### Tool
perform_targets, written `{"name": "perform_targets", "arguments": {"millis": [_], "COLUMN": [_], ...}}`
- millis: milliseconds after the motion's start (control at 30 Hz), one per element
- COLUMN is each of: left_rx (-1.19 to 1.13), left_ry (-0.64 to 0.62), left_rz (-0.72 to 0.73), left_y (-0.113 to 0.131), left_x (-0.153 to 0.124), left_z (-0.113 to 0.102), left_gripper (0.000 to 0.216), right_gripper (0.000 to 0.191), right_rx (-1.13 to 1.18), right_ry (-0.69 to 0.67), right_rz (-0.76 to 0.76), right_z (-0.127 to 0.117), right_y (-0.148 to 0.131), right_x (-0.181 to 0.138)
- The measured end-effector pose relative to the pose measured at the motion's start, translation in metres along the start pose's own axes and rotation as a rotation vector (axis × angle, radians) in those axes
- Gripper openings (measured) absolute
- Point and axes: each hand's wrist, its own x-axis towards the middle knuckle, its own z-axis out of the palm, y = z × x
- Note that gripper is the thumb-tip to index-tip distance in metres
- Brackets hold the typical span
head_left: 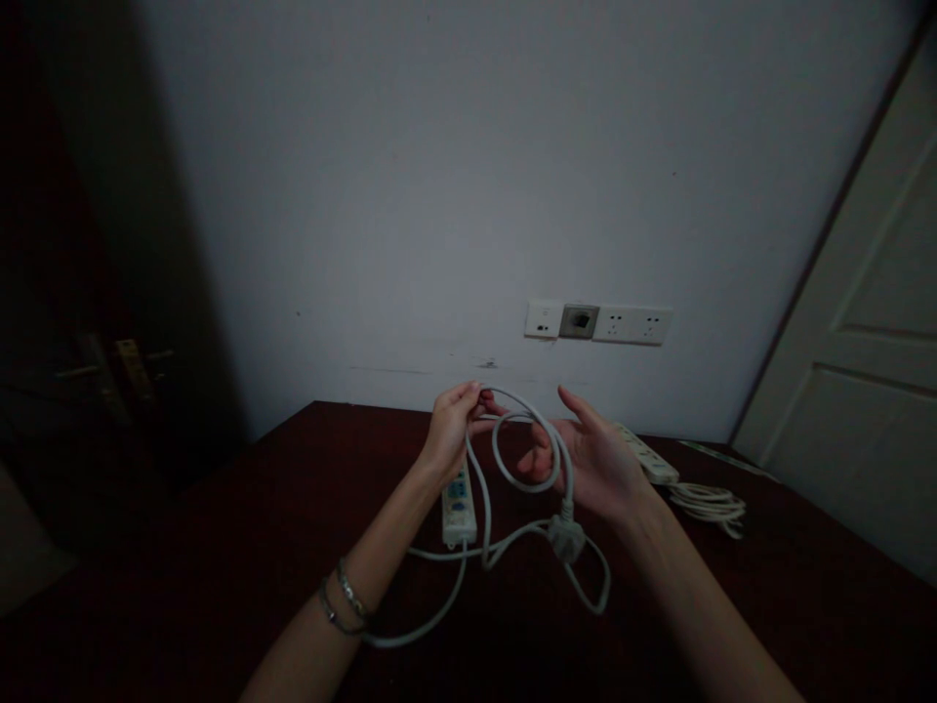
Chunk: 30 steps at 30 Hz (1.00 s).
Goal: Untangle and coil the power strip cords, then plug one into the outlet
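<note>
Pale wall (pixel 410 195) fills most of my view, dim and lightly scuffed, with a dark red table (pixel 293 488) set against it. Near the middle of that table lies a power strip (pixel 460 513), rigid and, I judge, the heaviest piece I have to manage. Nearer me, the white cord (pixel 484 498) hangs in loose loops between both hands. From my end I read it as light, smooth and springy, liable to open out unless pinched where turns cross (fragile it is not). My left hand (pixel 455 418) has thumb and fingers closed on the loop's top, a sound hold. My right hand (pixel 586 459) is spread, thumb well apart from curled fingers beside the loops; whether those touch the cord I cannot tell. Smallest, the plug (pixel 566 538) hangs just below the right hand, best gripped by its bulky body.
</note>
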Motion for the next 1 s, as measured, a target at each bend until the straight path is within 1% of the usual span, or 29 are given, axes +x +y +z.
{"name": "perform_targets", "arguments": {"millis": [100, 200, 300, 367, 467, 567, 667, 767, 867, 1000], "left_rx": [-0.017, -0.041, -0.063, -0.075, -0.072, -0.061, -0.035, 0.001, 0.073, 0.16], "left_ry": [0.025, 0.043, 0.068, 0.084, 0.086, 0.07, 0.07, 0.063, -0.008, -0.141], "left_rz": [0.062, 0.117, 0.177, 0.213, 0.239, 0.239, 0.215, 0.178, 0.093, -0.083], "left_y": [0.005, 0.01, 0.015, 0.02, 0.028, 0.031, 0.029, 0.021, 0.012, 0.002], "left_x": [-0.003, -0.004, -0.004, -0.005, -0.01, -0.014, -0.013, -0.007, 0.0, 0.004], "left_z": [0.004, 0.006, 0.005, 0.004, 0.006, 0.009, 0.008, 0.004, -0.002, -0.008], "left_gripper": [0.016, 0.017, 0.018, 0.016, 0.013, 0.014, 0.016, 0.018, 0.021, 0.025], "right_gripper": [0.06, 0.062, 0.065, 0.064, 0.052, 0.039, 0.037, 0.04, 0.043, 0.04], "right_rx": [-0.073, -0.124, -0.161, -0.18, -0.209, -0.245, -0.218, -0.115, -0.03, -0.027], "right_ry": [-0.032, -0.105, -0.162, -0.168, -0.143, -0.174, -0.276, -0.35, -0.396, -0.407], "right_rz": [0.009, 0.052, 0.099, 0.126, 0.132, 0.072, 0.012, -0.037, -0.067, -0.11], "right_z": [0.004, 0.005, 0.002, -0.001, -0.004, -0.002, -0.001, -0.005, -0.01, -0.014], "right_y": [0.004, 0.009, 0.014, 0.015, 0.018, 0.02, 0.023, 0.023, 0.019, 0.011], "right_x": [0.001, 0.002, 0.002, 0.002, 0.002, 0.004, 0.006, 0.006, 0.002, -0.005]}}
